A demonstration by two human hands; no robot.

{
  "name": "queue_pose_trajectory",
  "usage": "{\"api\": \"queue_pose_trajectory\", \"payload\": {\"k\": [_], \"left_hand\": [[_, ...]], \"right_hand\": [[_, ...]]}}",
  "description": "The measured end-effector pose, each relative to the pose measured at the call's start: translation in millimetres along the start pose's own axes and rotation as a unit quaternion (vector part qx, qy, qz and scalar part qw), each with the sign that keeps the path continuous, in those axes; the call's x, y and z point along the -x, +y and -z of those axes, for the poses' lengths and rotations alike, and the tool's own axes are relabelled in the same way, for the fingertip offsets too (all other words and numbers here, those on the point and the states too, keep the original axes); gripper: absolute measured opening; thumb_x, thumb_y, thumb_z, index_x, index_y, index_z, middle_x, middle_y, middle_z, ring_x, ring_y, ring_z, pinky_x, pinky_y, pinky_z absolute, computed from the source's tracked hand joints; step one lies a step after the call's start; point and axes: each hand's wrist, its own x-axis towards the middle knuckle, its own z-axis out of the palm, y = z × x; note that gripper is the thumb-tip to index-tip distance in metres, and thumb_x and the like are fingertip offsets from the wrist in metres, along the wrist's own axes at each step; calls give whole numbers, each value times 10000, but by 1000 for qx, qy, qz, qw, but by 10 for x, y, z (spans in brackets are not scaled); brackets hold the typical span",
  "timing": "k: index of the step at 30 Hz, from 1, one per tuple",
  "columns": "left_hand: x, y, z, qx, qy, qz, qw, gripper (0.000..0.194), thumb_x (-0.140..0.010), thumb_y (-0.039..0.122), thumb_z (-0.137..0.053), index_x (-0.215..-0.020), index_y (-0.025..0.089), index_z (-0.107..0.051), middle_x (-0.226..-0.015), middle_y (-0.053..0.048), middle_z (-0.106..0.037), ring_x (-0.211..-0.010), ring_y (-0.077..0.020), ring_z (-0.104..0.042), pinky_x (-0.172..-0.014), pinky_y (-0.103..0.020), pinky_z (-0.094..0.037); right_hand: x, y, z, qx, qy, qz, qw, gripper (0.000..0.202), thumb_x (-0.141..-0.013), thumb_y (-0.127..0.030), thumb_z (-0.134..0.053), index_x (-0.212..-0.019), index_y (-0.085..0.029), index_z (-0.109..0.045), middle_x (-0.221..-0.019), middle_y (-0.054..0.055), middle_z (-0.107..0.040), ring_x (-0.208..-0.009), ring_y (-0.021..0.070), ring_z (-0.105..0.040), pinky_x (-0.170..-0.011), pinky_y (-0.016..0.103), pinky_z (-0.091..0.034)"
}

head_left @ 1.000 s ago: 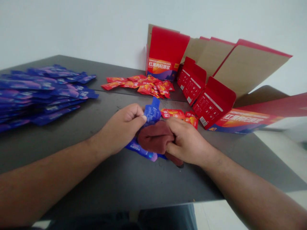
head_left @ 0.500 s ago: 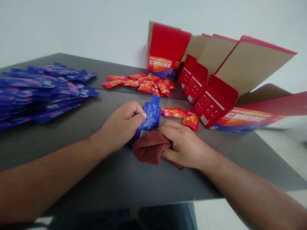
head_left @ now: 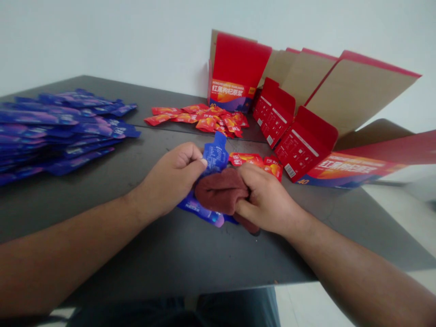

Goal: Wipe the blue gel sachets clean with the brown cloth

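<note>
My left hand pinches the left edge of a blue pouch, thumb on top, with the pouch's narrow spout end pointing away from me. A folded brown cloth is gripped in my right hand and lies against the pouch's printed face, covering its lower part. Under the cloth and my hands, more blue pouches rest on the table, partly hidden. Just beyond my right hand lie two small red sachets, one of them partly covered by the hand.
A large stack of blue pouches occupies the table's left side. Several red sachets are heaped near the back. Open red cartons with raised flaps stand at the back and right. The dark table's front edge is close to me.
My right hand and the cloth have moved up the pouch, away from me and slightly right. The blue pouches beneath have come into view. My left hand stays about where it was.
</note>
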Motion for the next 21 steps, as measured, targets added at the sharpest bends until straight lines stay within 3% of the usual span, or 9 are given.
{"api": "queue_pose_trajectory", "payload": {"k": [2,7,14,18,21], "left_hand": [[0,1,-2,0,-2,-6,1000,222,-951,295,-608,-753,221,-539,-784,4,-634,-743,-172,-565,-651,-325,-424],[5,28,1,-8,-8,9,1000,216,-932,291,-616,-745,223,-534,-713,12,-604,-692,-171,-543,-620,-327,-398],[6,8,-6,2,-3,0,1000,217,-949,302,-612,-759,222,-545,-712,25,-578,-669,-155,-512,-620,-320,-399],[15,15,-15,-5,-2,13,1000,204,-937,295,-611,-760,218,-545,-731,24,-607,-660,-147,-522,-614,-314,-395],[14,27,-11,-1,1,15,1000,206,-940,307,-608,-763,220,-547,-709,27,-594,-648,-149,-521,-610,-314,-396]], "right_hand": [[-4,8,1,-3,11,-5,1000,240,-769,-98,-650,-852,-248,-483,-830,-13,-560,-810,188,-554,-707,306,-424],[9,-22,-1,-23,-75,33,996,241,-789,-71,-652,-873,-242,-504,-889,-7,-566,-817,174,-559,-709,292,-429],[-6,3,6,-12,3,0,1000,237,-768,-86,-642,-865,-237,-488,-851,-10,-564,-817,179,-541,-721,298,-410],[5,-20,-2,-26,-65,28,997,218,-792,-81,-646,-876,-230,-510,-892,-4,-567,-825,171,-551,-725,289,-417],[12,-23,9,-22,-58,30,998,231,-787,-76,-644,-866,-233,-494,-876,-11,-547,-813,167,-538,-713,286,-407]]}}
